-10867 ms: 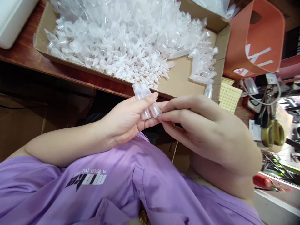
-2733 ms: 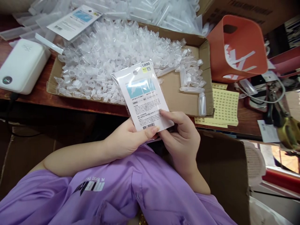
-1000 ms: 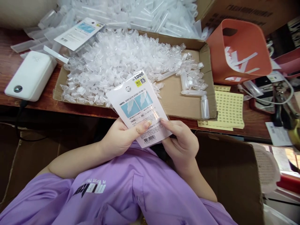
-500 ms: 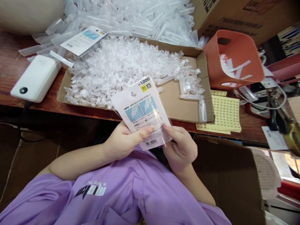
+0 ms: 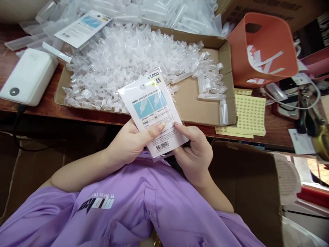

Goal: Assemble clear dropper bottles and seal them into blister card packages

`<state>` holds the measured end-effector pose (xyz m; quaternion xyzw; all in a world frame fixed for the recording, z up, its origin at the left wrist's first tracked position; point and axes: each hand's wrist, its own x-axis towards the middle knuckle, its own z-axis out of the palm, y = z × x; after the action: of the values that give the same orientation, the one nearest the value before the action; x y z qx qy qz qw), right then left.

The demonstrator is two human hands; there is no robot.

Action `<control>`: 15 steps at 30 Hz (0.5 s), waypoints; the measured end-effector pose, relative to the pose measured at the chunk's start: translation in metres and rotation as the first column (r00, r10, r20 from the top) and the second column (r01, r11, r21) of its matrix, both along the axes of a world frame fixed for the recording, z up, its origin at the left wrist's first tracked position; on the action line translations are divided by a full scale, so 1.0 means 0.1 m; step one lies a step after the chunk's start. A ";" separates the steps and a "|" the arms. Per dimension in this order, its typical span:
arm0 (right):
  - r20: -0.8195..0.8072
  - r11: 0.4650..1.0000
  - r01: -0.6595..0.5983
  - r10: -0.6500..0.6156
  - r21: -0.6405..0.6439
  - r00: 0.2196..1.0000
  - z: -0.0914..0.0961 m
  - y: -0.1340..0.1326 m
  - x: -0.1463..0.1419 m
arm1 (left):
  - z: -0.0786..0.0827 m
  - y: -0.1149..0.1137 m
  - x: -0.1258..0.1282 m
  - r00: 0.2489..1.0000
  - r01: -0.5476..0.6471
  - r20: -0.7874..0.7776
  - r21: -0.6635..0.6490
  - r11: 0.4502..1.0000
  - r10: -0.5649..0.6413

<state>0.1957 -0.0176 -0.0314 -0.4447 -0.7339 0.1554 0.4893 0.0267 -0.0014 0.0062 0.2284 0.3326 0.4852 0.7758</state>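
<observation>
A printed package card (image 5: 151, 115) in a clear plastic sleeve is tilted up in front of me, its barcode end towards my body. My left hand (image 5: 131, 140) grips its left edge, thumb lying across the printed face and fingers hidden behind. At the lower right edge, my right hand (image 5: 195, 149) pinches the card between bent fingers and thumb. Just beyond the card is a shallow cardboard tray (image 5: 192, 106) heaped with small clear plastic nozzle caps (image 5: 133, 58). One small clear bottle (image 5: 223, 112) stands in the tray's near right corner.
Clear tubes (image 5: 154, 13) pile up behind the tray, with a second card (image 5: 83, 28) at their left. A white power bank (image 5: 29, 77) lies left. To the right are an orange bin (image 5: 262, 51) holding paper strips, yellow sticker sheets (image 5: 250, 113) and scissors (image 5: 307, 120).
The whole view has shifted slightly, so the table things sit higher in the picture. Both hands still hold the card, with the fingers moved only a little along it.
</observation>
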 end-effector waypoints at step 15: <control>-0.022 0.999 0.029 -0.030 -0.019 0.999 -0.08 -0.08 0.03 | 0.00 -0.06 0.09 0.995 -0.096 0.024 -0.093 0.991 0.099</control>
<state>0.1987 -0.0256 -0.0394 -0.4582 -0.7202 0.1600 0.4957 0.0357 -0.0072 0.0064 0.1690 0.3540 0.5100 0.7655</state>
